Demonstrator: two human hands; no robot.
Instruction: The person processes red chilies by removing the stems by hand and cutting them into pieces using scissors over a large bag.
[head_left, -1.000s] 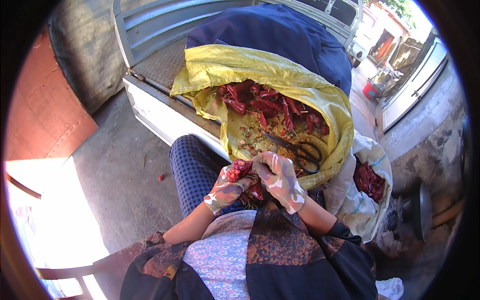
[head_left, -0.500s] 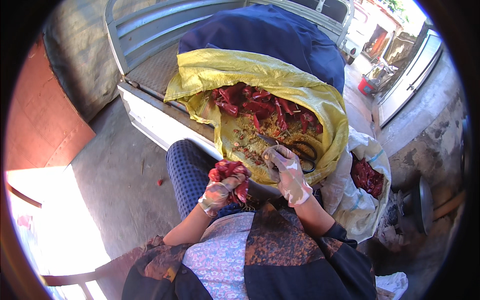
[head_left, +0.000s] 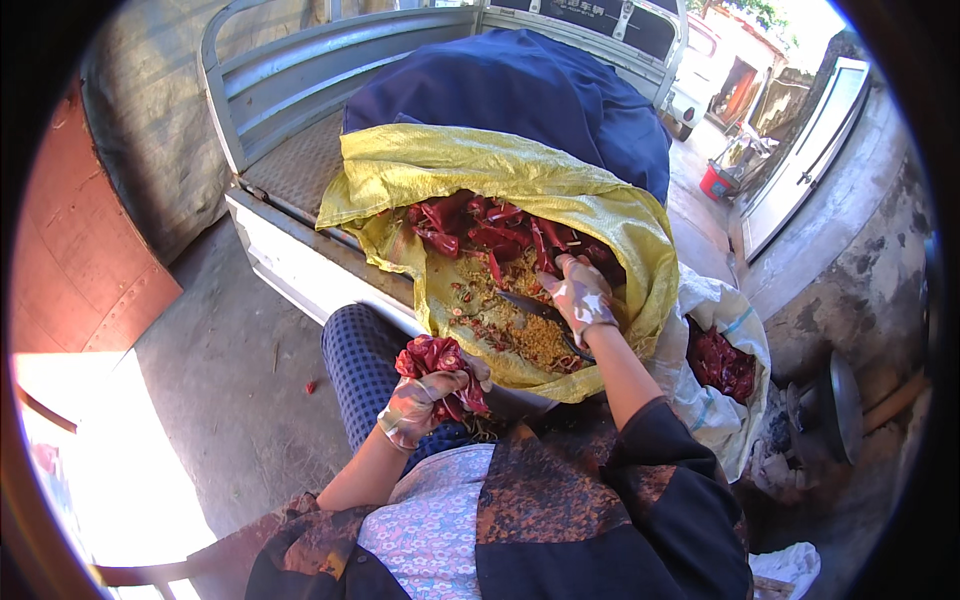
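My left hand (head_left: 420,402), in a patterned glove, is closed around a bunch of dried red peppers (head_left: 432,358) above my lap. My gloved right hand (head_left: 582,296) reaches into the open yellow woven sack (head_left: 500,165). Its thumb and fingers close on a dried red pepper (head_left: 546,248) at the near edge of the heap. Under that hand lies a pair of dark scissors (head_left: 532,306); the wrist covers part of the handles. Loose yellow seeds (head_left: 505,335) and pepper bits are spread around the blades.
The yellow sack lies on a truck bed (head_left: 290,165), against a dark blue cloth-covered mound (head_left: 510,95). At right stands a white sack (head_left: 740,325) holding red peppers. Beyond it are a dark round pan (head_left: 840,410) and a wall (head_left: 850,260). A red bucket (head_left: 716,182) sits farther back.
My right hand has moved forward from the sack's near edge, over the scissors, to the peppers inside. My left hand still holds its bunch, and the view has shifted slightly.
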